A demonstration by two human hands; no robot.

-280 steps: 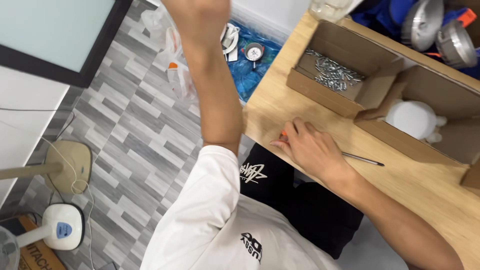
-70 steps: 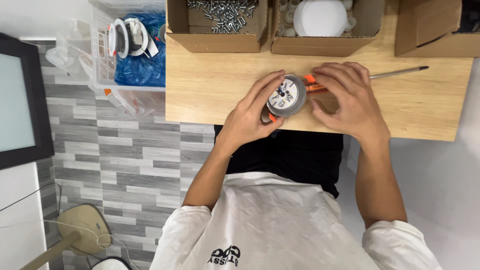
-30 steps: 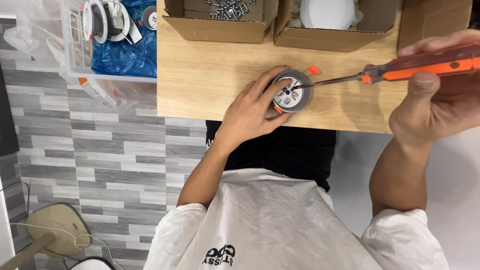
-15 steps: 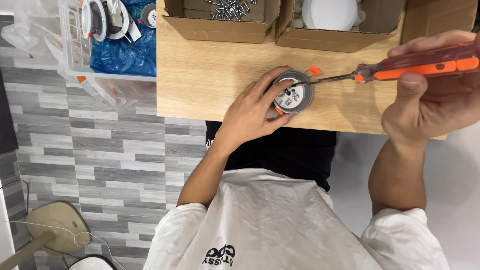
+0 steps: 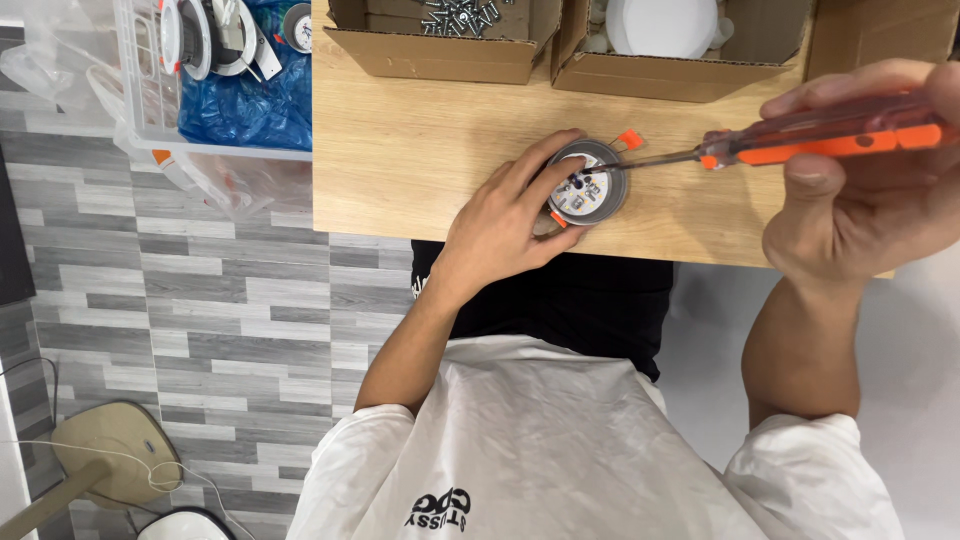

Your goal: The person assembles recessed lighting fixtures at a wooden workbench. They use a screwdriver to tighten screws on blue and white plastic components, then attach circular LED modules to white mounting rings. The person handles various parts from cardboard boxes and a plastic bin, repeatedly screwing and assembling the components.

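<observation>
Left hand (image 5: 500, 225) clamps the round downlight housing (image 5: 590, 187) on the bench (image 5: 420, 150); right hand (image 5: 865, 205) grips the orange screwdriver (image 5: 800, 145), shaft lying sideways, tip entering from the housing's right.

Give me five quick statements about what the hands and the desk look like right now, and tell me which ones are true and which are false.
1. The left hand steadies a round light fitting on the wooden desk. True.
2. The right hand holds pliers. False: it holds an orange-handled screwdriver.
3. The screwdriver tip reaches into the light fitting. True.
4. The cardboard box of screws sits on the floor. False: it stands on the desk, at its far edge.
5. The clear plastic bin is to the right of the desk. False: it is beside the desk's left edge.
</observation>
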